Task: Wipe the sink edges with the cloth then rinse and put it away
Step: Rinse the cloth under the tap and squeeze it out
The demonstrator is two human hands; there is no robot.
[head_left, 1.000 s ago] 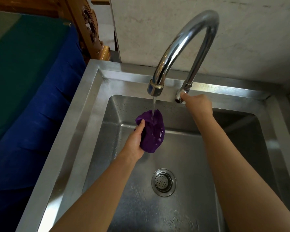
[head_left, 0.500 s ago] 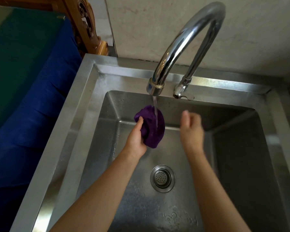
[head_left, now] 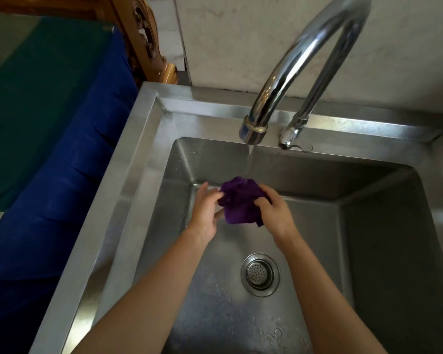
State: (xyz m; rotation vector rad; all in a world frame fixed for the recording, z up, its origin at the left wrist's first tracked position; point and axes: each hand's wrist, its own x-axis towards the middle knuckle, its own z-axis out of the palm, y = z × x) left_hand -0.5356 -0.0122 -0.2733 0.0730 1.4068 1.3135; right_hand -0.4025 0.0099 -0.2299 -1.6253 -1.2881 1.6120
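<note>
1. We hold the purple cloth (head_left: 241, 201) between both hands, above the basin of the steel sink (head_left: 138, 159) and clear of its floor.
2. Our left hand (head_left: 205, 213) sits at the cloth's 9 o'clock side, fingers curled onto the bunched fabric, the thumb raised toward 12 o'clock.
3. Our right hand (head_left: 274, 210) closes on the cloth from its 3 o'clock side, knuckles up and fingers folded over the fabric.
4. A thin stream of water (head_left: 250, 162) falls from the spout of the curved chrome faucet (head_left: 292, 60) and lands on the top edge of the cloth, at its 12 o'clock.
5. The faucet's small lever (head_left: 296, 146) sits at the base of the pipe, just to the 3 o'clock side of the spout, on the sink's back ledge.
6. The round drain strainer (head_left: 260, 274) lies in the basin floor at 6 o'clock from the cloth, between our forearms and well apart from the hands.
7. At 9 o'clock of the sink, blue fabric (head_left: 62, 175) and green fabric (head_left: 36, 85) lie alongside its left rim.
8. A carved wooden piece (head_left: 149, 47) stands at 11 o'clock, beyond the sink's far left corner.
</note>
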